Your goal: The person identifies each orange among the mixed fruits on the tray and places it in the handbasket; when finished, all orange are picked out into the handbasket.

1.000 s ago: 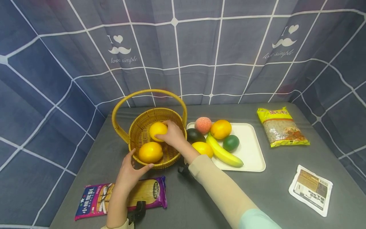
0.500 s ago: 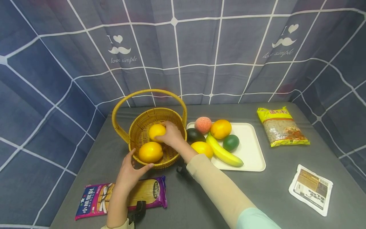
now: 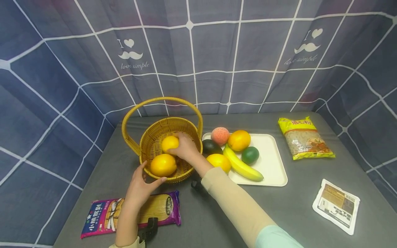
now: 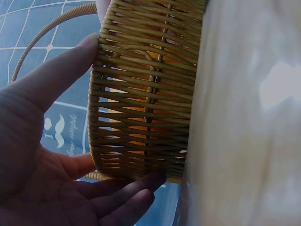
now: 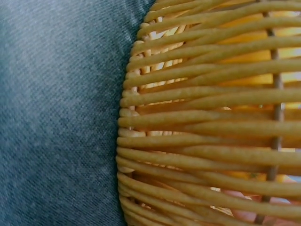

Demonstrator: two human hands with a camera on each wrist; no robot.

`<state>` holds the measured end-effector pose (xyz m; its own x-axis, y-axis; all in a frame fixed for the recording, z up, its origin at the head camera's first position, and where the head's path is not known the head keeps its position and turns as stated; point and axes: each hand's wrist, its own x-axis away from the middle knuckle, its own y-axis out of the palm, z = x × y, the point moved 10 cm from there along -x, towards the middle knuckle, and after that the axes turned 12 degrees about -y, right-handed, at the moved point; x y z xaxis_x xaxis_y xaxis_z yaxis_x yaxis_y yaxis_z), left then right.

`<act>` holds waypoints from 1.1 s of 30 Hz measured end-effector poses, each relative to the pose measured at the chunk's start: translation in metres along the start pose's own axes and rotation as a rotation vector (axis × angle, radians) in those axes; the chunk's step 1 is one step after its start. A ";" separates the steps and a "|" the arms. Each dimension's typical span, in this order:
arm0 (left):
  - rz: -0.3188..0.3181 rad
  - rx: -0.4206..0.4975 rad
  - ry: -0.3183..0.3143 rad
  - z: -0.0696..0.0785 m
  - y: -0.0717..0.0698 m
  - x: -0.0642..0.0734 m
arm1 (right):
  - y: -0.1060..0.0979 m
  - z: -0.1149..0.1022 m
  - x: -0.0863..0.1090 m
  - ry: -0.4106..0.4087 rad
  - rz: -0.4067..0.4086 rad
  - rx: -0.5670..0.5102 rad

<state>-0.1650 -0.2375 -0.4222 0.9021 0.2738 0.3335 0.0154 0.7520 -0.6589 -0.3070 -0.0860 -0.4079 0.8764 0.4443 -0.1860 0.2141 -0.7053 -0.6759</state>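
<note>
A wicker basket [image 3: 155,129] with a tall handle stands at the left of the table. In it, my right hand [image 3: 187,148] holds an orange [image 3: 169,143] between thumb and fingers, low over the woven bottom. A larger orange fruit [image 3: 163,165] lies nearer me inside. My left hand [image 3: 139,187] holds the basket's near left rim, thumb and fingers spread apart along it. In the left wrist view, the thumb [image 4: 61,70] reaches the rim while other fingers lie against the wall. The right wrist view shows mostly basket weave [image 5: 211,103], with orange colour behind it.
Right of the basket, a white tray [image 3: 273,165] bears a banana [image 3: 242,163], a lemon [image 3: 219,162], a peach [image 3: 220,136], another orange [image 3: 239,140] and two dark green fruits. A pasta pack [image 3: 158,208] lies under my left forearm. A yellow bag [image 3: 307,139] and white packet [image 3: 336,206] lie right.
My right hand has lowered slightly into the basket with the orange, moving a little left. The left hand stays at the rim.
</note>
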 end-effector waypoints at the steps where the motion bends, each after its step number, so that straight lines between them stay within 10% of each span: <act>1: 0.000 0.001 0.002 0.000 0.000 0.000 | 0.000 0.000 0.000 0.001 -0.001 0.005; 33: 0.006 0.000 0.001 0.001 -0.001 0.001 | -0.023 -0.018 0.008 -0.093 0.142 0.045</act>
<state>-0.1651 -0.2372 -0.4203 0.9028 0.2774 0.3288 0.0100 0.7506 -0.6607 -0.2972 -0.0761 -0.3808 0.8521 0.3930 -0.3456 0.0699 -0.7399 -0.6691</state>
